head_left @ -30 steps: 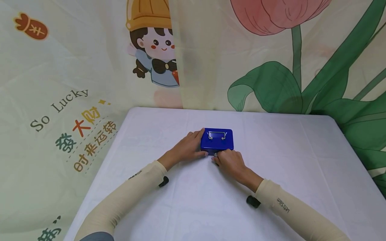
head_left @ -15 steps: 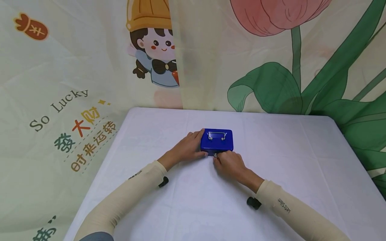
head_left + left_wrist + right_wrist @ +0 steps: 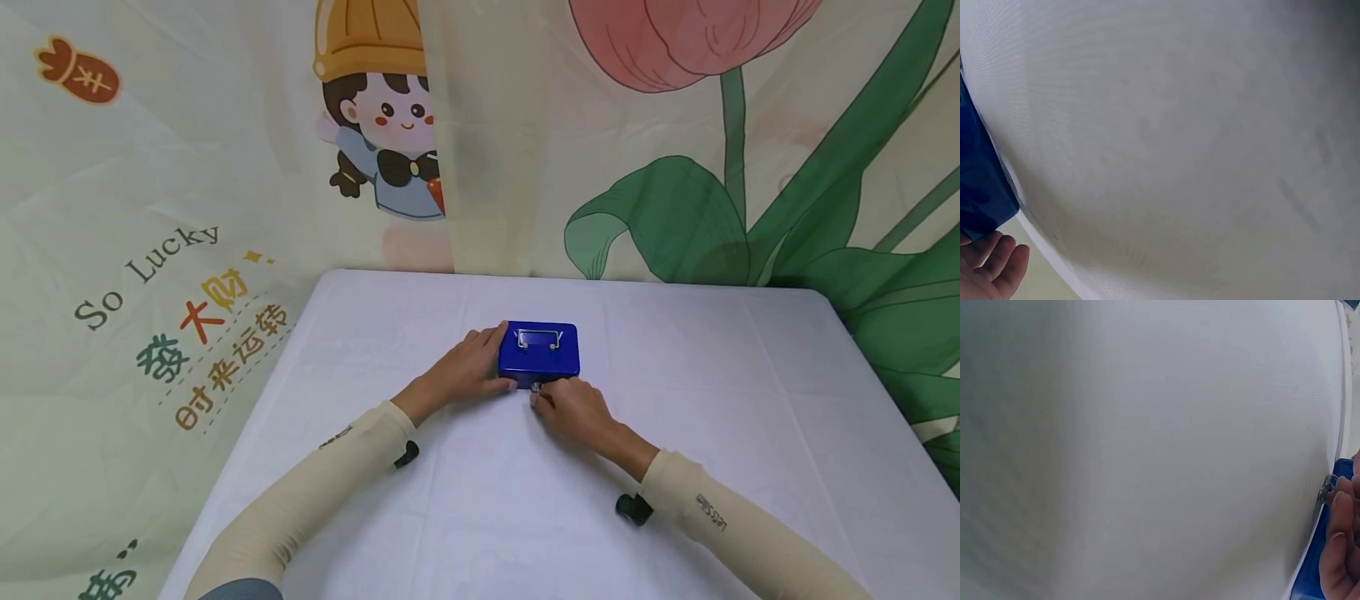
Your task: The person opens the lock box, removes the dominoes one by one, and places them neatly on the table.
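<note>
A small blue cash box (image 3: 540, 360) with a thin wire handle on its lid lies closed on the white-covered table. My left hand (image 3: 467, 367) holds it by the left side, thumb at the front corner and index finger near the back corner. In the left wrist view, that hand's fingers (image 3: 1007, 265) touch the end of the box. My right hand (image 3: 576, 408) is at the front face, with curled fingers pinching a small metal key (image 3: 536, 387) there. The right wrist view shows metal rings (image 3: 1327, 487) by those fingertips; the lock itself is hidden.
The white cloth (image 3: 480, 517) covers the whole tabletop. Behind it hangs a printed curtain (image 3: 495, 167) with a cartoon figure and a flower, close to the far edge. A black wrist camera (image 3: 633, 508) sits under the right sleeve.
My right hand has shifted very slightly right and towards me, its fingers turning a little at the key. The left hand and the cash box stay where they were.
</note>
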The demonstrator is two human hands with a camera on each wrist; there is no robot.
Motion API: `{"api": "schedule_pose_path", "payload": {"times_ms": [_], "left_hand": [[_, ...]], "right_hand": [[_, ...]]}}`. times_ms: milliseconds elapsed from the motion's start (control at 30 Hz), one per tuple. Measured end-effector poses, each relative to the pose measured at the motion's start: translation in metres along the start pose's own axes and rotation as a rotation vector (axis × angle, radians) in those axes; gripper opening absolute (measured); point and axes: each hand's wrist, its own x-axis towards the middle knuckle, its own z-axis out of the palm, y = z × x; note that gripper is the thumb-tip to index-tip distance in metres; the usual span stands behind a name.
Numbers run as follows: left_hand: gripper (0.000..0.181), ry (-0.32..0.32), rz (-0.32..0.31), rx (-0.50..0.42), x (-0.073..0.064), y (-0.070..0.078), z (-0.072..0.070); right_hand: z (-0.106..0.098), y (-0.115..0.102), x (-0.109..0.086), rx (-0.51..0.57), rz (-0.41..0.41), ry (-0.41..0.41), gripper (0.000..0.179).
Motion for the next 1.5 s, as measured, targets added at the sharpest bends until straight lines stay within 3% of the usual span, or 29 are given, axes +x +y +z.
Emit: {"api": "schedule_pose_path", "payload": {"times_ms": [733,1500], "left_hand": [[0.103,0.008,0.007,0.004,0.000,-0.002,0.002],[0.103,0.016,0.000,0.006,-0.002,0.002,0.000]], "right_hand": [[0.005,0.008,-0.003,0.169,0.104,0.018,0.016],[0.008,0.011,-0.006,0.372,0.217,-0.015,0.019]]}}
